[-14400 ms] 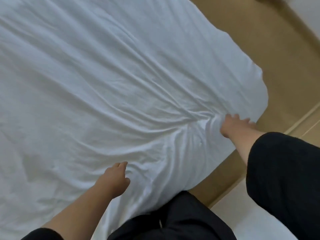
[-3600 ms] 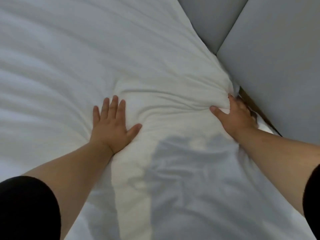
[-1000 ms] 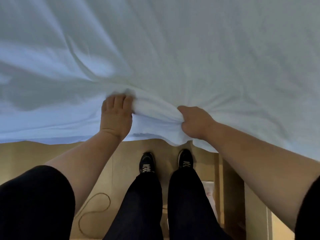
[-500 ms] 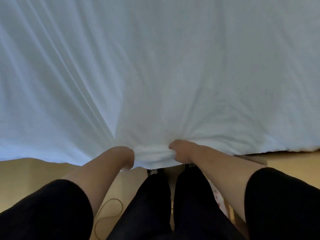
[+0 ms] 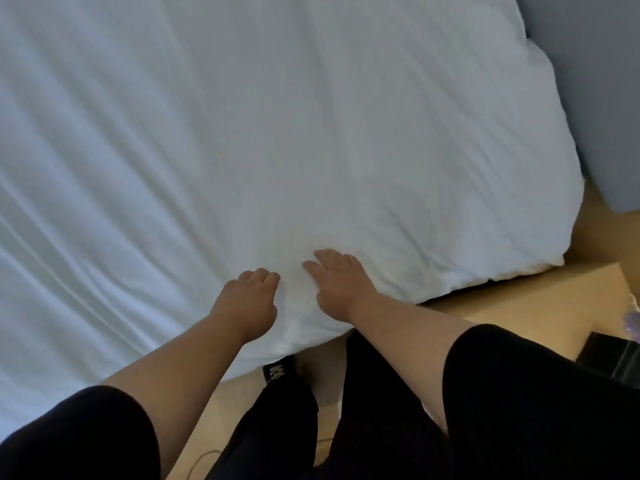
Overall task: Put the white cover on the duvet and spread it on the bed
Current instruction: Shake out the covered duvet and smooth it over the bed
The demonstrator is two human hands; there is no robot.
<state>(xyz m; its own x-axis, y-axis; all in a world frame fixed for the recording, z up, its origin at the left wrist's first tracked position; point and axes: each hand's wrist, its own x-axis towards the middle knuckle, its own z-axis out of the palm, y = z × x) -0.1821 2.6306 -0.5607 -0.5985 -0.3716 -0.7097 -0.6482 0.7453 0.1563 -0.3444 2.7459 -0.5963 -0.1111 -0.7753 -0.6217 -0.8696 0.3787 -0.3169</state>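
The duvet (image 5: pixel 277 133) covers the bed, cut off at nine and twelve o'clock. Two hands: the left hand (image 5: pixel 247 301) rests on its near edge, fingers curled; the right hand (image 5: pixel 337 284) lies flat just beside. One shoe (image 5: pixel 277 370) half hidden at six.

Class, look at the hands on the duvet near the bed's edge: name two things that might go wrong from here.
1. The duvet overhangs the edge beside both hands; pressing there may drag it floorward.
2. Long creases remain on the left; smoothing only near the right hand and left hand may leave them.
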